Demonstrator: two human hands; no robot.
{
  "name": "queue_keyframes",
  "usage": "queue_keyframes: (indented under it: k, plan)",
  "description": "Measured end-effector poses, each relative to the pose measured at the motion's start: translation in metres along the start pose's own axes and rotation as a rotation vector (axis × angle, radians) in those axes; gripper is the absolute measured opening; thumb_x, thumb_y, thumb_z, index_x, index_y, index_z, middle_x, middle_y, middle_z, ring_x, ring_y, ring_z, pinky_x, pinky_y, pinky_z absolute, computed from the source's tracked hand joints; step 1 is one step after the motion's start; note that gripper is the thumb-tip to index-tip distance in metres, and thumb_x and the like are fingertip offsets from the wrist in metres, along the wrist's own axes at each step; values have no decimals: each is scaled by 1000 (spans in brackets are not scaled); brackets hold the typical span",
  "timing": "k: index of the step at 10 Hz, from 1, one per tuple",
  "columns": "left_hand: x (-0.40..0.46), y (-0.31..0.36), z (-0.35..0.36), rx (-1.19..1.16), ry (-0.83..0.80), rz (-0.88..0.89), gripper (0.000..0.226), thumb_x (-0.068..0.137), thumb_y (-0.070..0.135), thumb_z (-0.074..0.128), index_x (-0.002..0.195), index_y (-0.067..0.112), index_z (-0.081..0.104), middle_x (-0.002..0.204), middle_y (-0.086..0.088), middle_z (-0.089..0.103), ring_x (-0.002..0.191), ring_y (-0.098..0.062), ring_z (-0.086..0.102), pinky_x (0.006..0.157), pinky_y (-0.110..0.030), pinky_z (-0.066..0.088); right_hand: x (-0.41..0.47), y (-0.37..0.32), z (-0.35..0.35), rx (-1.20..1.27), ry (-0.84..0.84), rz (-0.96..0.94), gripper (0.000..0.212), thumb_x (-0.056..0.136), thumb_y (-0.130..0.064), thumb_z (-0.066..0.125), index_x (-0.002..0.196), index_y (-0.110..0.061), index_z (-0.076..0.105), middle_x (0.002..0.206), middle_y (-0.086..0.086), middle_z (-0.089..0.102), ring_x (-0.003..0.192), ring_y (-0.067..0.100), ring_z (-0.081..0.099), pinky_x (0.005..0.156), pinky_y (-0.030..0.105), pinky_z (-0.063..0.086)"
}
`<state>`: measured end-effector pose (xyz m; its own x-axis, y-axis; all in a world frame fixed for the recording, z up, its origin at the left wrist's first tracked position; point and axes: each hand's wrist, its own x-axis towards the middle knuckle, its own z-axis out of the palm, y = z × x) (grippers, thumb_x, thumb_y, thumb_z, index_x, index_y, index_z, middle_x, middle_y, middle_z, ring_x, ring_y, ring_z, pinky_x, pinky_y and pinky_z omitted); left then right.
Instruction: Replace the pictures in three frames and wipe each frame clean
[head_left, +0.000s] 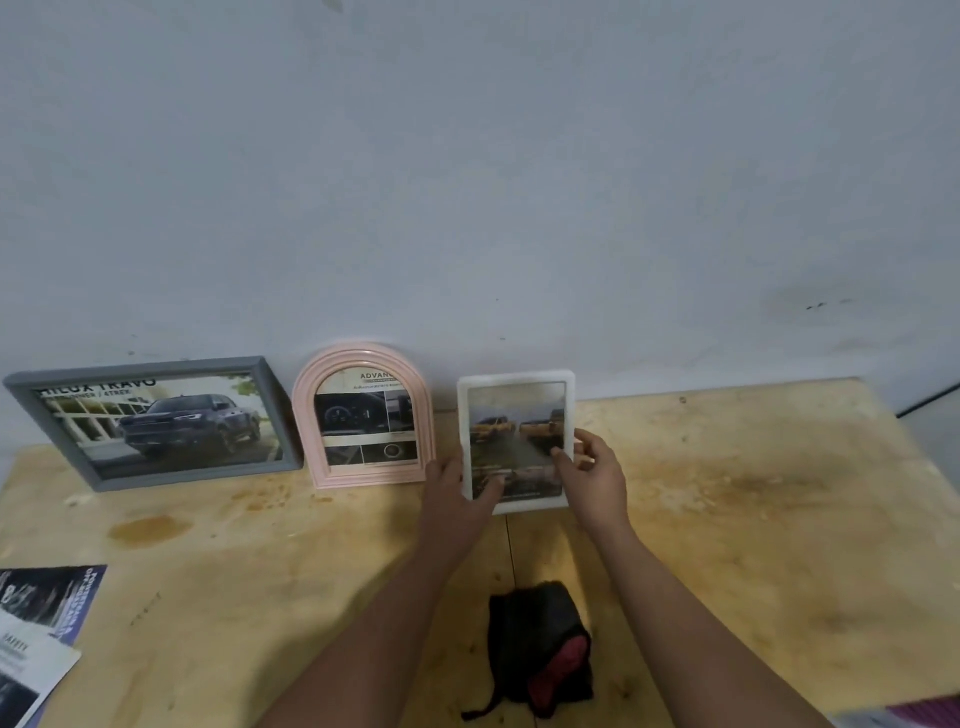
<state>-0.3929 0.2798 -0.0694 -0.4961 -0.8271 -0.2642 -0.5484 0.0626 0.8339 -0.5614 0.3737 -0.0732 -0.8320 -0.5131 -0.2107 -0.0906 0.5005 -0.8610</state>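
Observation:
Three picture frames stand against the wall at the back of the wooden table (727, 519). A grey frame (150, 422) with a dark pickup picture is at the left. A pink arched frame (365, 415) stands in the middle. The white frame (518, 441), showing orange trucks, stands upright on the right. My left hand (457, 488) grips its lower left edge, thumb on the glass. My right hand (592, 467) holds its right edge, thumb on the front. A black and red cloth (540, 644) lies bunched on the table between my forearms.
Loose printed pictures (36, 623) lie at the table's front left corner. A purple object (924, 714) shows at the bottom right corner. The pale wall (467, 182) rises directly behind the frames.

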Motion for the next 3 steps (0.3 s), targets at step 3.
queue_keyframes:
  k: [3]
  plan:
    - [54, -1, 22, -83, 20, -45, 81, 80, 71, 60, 150, 35, 42, 145, 1, 51, 132, -22, 52, 108, -47, 48, 45, -2, 15, 47, -47, 3, 57, 95, -30, 70, 147, -23, 47, 139, 2, 59, 126, 21, 58, 98, 46, 57]
